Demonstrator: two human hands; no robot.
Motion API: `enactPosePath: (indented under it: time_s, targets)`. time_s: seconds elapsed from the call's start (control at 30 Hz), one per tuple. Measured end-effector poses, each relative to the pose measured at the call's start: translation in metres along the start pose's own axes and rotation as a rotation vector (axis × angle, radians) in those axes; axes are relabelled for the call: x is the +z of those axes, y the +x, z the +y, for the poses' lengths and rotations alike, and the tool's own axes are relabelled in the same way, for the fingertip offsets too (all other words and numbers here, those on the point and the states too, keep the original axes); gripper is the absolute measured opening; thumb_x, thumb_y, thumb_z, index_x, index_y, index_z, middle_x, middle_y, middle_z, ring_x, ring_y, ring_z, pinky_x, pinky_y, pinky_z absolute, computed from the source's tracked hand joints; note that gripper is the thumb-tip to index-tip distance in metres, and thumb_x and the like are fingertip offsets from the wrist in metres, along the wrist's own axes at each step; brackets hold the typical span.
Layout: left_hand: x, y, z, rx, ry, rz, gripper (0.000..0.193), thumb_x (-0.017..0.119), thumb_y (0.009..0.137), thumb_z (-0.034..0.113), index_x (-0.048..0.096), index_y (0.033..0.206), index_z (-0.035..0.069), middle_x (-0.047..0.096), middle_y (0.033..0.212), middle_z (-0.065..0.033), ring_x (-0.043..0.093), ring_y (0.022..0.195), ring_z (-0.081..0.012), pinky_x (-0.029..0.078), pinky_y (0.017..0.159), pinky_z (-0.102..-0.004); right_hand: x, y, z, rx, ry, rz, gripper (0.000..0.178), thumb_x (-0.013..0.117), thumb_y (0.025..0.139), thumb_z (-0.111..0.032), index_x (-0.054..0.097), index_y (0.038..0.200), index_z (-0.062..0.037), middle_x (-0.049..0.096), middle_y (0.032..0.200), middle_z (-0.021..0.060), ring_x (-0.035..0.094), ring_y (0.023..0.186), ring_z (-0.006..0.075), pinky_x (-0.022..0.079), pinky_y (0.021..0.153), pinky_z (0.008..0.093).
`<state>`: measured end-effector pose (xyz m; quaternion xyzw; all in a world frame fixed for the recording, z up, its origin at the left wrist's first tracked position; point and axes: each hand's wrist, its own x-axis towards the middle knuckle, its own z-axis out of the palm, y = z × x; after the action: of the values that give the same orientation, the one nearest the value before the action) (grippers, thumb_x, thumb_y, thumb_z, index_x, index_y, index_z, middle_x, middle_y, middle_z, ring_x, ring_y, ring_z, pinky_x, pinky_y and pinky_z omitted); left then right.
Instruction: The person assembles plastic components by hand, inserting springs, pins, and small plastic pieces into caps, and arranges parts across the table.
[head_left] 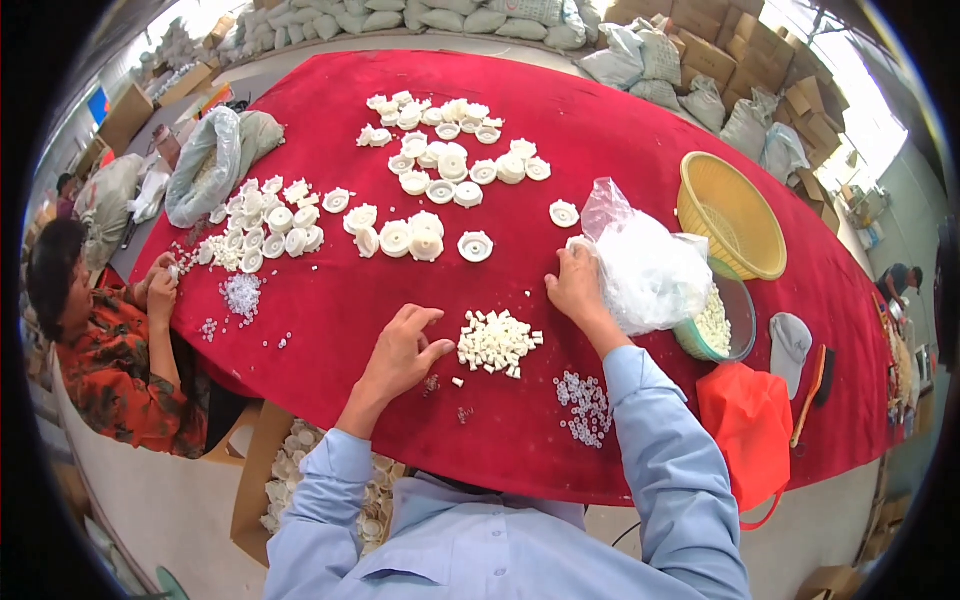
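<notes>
My left hand (400, 352) hovers just left of a heap of small cream plastic pieces (497, 342). Its thumb and index finger are apart, and I see nothing between them. Beyond the heap, my right hand (577, 285) lies against the left edge of a crumpled clear-and-white plastic bag (645, 265). The right thumb is spread from the fingers, whose tips partly blend into white beside the bag. A white round toothed cap (564, 213) lies just past this hand. Small translucent rings (585, 408) are scattered near my right forearm.
White round caps (425, 237) stand in groups across the red cloth (600, 105). A yellow basket (735, 215), a bowl of cream pieces (718, 325), a red bag (745, 425), a grey cap (790, 350) and a brush (815, 390) lie right. A co-worker (120, 345) handles small parts at left.
</notes>
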<state>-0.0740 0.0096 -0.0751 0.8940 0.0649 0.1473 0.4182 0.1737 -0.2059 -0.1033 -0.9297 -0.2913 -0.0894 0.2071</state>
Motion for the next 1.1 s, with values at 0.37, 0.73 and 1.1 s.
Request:
enactPosePath:
  time_s: [0.37, 0.73, 1.1]
  targets:
    - [-0.045, 0.089, -0.054, 0.127, 0.487, 0.211, 0.071, 0.087, 0.08, 0.037, 0.059, 0.139, 0.009, 0.053, 0.142, -0.0199, 0.05, 0.133, -0.0405, 0.041, 0.109, -0.056, 0.023, 0.095, 0.019, -0.106, 0.116, 0.221, 0.04, 0.076, 0.088, -0.021, 0.067, 0.121, 0.0001, 0.062, 0.127, 0.0248, 0.057, 0.122, 0.0425, 0.047, 0.105, 0.0511]
    - [-0.063, 0.134, -0.068, 0.046, 0.552, -0.15, 0.06, 0.08, 0.087, 0.031, 0.058, 0.14, 0.013, 0.055, 0.14, -0.0181, 0.055, 0.128, -0.0357, 0.037, 0.107, -0.0522, -0.009, 0.119, -0.075, -0.362, 0.57, -0.284, 0.033, 0.076, 0.088, -0.016, 0.067, 0.116, -0.0014, 0.065, 0.123, 0.0206, 0.066, 0.112, 0.0381, 0.056, 0.09, 0.0477]
    - [-0.146, 0.336, -0.2, 0.161, 0.59, 0.331, 0.051, 0.077, 0.092, 0.03, 0.062, 0.137, 0.01, 0.053, 0.144, -0.0247, 0.055, 0.13, -0.0441, 0.045, 0.11, -0.0515, 0.109, 0.385, -0.02, -0.379, 0.396, 0.198, 0.043, 0.076, 0.091, -0.022, 0.066, 0.128, -0.003, 0.062, 0.134, 0.0245, 0.06, 0.125, 0.0422, 0.049, 0.105, 0.0486]
